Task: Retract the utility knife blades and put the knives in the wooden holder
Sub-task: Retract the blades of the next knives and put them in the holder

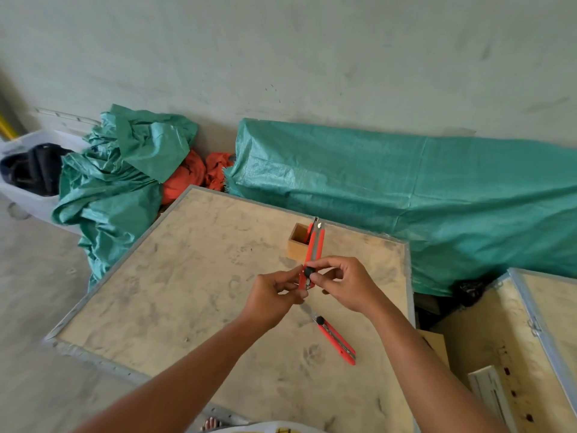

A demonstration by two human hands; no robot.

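Note:
I hold a red utility knife [314, 251] upright above the wooden crate top [187, 292]. My left hand [274, 295] pinches its lower end. My right hand [346, 282] grips it too, thumb by the black lock knob. Its metal tip points up and away, in front of the small wooden holder [296, 243]. Another red knife seems to stand in the holder, mostly hidden behind the held one. A second red utility knife [337, 340] lies flat on the crate near my right forearm, its blade sticking out toward my hands.
Green tarpaulin [406, 189] covers a long pile behind the crate, and a crumpled green tarp [125, 170] with orange cloth [193, 176] lies at the left. Another crate [530, 339] stands at the right. A white bin [28, 182] sits far left on the concrete floor.

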